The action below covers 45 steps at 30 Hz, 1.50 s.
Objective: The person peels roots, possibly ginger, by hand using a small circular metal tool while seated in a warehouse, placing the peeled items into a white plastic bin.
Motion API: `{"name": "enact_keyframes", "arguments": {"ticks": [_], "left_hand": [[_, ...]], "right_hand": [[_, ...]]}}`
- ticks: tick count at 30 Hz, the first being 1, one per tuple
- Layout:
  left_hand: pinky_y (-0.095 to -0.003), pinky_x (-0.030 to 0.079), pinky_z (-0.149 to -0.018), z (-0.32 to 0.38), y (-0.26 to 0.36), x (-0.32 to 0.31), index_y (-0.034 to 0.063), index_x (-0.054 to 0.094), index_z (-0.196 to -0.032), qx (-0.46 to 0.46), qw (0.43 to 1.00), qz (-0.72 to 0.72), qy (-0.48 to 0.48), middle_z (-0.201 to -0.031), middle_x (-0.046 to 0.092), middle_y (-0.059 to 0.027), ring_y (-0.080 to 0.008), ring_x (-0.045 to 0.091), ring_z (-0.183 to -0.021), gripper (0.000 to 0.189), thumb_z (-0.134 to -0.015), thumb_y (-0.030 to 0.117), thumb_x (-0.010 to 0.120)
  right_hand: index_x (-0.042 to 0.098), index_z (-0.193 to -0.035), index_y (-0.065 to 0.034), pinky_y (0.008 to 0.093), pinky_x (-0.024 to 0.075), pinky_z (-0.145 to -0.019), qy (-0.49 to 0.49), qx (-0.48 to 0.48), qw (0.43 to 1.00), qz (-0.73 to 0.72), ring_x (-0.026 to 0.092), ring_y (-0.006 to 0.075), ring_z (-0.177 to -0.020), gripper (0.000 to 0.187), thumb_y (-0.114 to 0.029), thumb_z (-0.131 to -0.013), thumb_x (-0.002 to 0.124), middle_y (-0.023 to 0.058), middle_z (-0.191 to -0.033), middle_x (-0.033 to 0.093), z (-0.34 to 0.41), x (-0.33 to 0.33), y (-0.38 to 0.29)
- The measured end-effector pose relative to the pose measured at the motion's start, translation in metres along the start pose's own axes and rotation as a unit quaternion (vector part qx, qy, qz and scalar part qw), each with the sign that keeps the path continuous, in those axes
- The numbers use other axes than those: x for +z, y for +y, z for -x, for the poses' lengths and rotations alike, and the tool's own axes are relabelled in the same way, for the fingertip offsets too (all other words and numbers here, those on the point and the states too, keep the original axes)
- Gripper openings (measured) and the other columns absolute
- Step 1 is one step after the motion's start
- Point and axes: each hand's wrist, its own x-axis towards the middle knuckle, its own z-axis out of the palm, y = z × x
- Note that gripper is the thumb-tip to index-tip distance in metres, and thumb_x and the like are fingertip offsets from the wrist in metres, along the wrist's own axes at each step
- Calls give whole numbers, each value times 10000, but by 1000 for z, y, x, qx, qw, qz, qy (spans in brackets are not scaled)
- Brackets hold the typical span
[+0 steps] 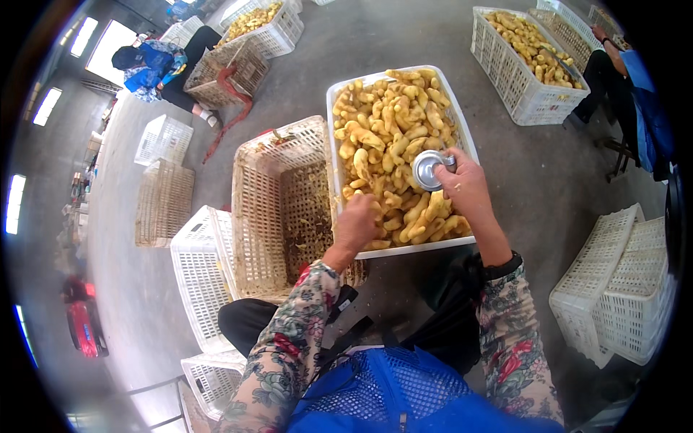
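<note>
A white plastic crate (pixel 470 135) heaped with peeled-looking yellow ginger (pixel 398 116) stands before me. My right hand (pixel 464 181) grips a small round silver metal tool (pixel 431 169), like a shallow cup with a handle, over the right side of the heap. Near the crate's left rim, my left hand (pixel 357 222) rests on the ginger with its fingers curled down. Its fingertips are hidden, so I cannot tell whether it grips a piece. Against the left side is a dirty, perforated crate (pixel 257 211) with brown scraps on its bottom.
White crates (pixel 200 270) stand at the left, and stacked ones (pixel 612 281) at the right. Two people (pixel 149 65) (pixel 622 70) sit beside other ginger-filled crates (pixel 520 86). A red strip (pixel 233 108) trails onto the concrete floor (pixel 346 32).
</note>
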Motion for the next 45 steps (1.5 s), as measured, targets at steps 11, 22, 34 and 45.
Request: {"name": "enact_keyframes", "arguments": {"ticks": [11,22,34,45], "left_hand": [[-220,498,-652,34,-16,-4,3,576,-1011,-269,852,446,52,-887,610,-32,-79,574,-736,196,-865,109,654],[-249,497,-648,47,-20,28,-3,594,-973,-210,949,236,-15,-855,618,-44,-103,592,-759,191,-816,93,645],[-354,572,-794,52,9,-28,10,513,-1048,-383,627,678,-3,-1070,589,-139,-260,640,-946,198,-878,40,609],[-406,522,-789,104,38,-126,17,298,-1417,-229,405,882,-80,-1222,519,-184,-312,605,-948,777,-684,29,554]], "right_hand": [[629,-1001,-77,423,478,-750,17,-69,947,314,616,353,-876,284,-216,-760,571,165,-937,652,-47,9,76],[557,-1073,61,432,453,-883,-47,60,975,210,564,395,-1046,462,-289,-791,665,257,-1062,607,-78,-46,135],[562,-1007,-31,423,467,-855,-140,-128,785,589,575,337,-988,294,-104,-726,613,163,-1048,560,-53,-11,128],[628,-1006,-38,404,525,-706,49,-130,947,288,657,315,-828,240,-95,-829,476,196,-904,657,-61,2,96]]}}
